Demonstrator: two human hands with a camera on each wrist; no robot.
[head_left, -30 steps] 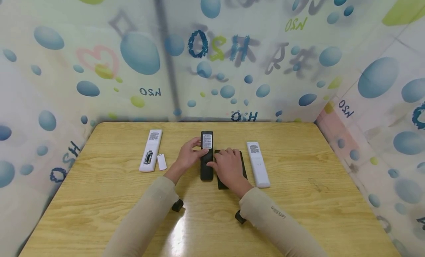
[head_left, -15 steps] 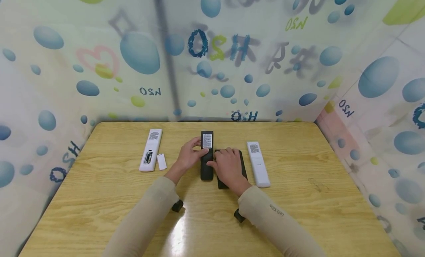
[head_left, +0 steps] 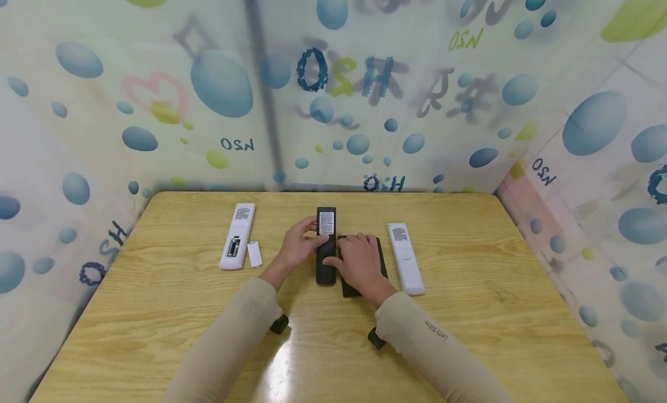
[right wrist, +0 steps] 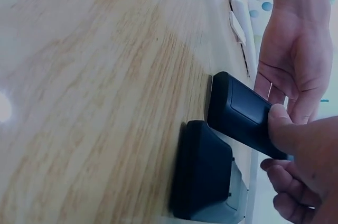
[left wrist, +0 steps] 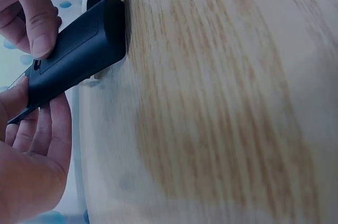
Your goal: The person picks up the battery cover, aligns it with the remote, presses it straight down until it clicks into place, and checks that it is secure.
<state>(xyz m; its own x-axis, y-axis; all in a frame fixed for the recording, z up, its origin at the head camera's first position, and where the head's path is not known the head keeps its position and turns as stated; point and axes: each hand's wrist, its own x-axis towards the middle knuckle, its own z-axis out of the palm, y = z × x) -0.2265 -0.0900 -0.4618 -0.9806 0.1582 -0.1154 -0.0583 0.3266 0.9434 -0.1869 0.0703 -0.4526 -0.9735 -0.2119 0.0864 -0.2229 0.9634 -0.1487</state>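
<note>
A black remote control lies back side up in the middle of the table, a white label at its far end. My left hand grips it from the left, thumb on the back and fingers along the side. My right hand lays its thumb on the battery cover, with the other fingers curled near the remote's right edge. Under that hand is a black box-like item with a greyish clear part; my hand hides much of it in the head view. The cover sits in place.
At left lies a white remote, its battery bay uncovered with something inside, and a loose white cover beside it. Another white remote with its cover on lies at right. A patterned curtain hangs behind the wooden table.
The right thumb has slid slightly toward the near end and farther across the black remote. Both hands otherwise keep their places; the whole view shifts a little.
</note>
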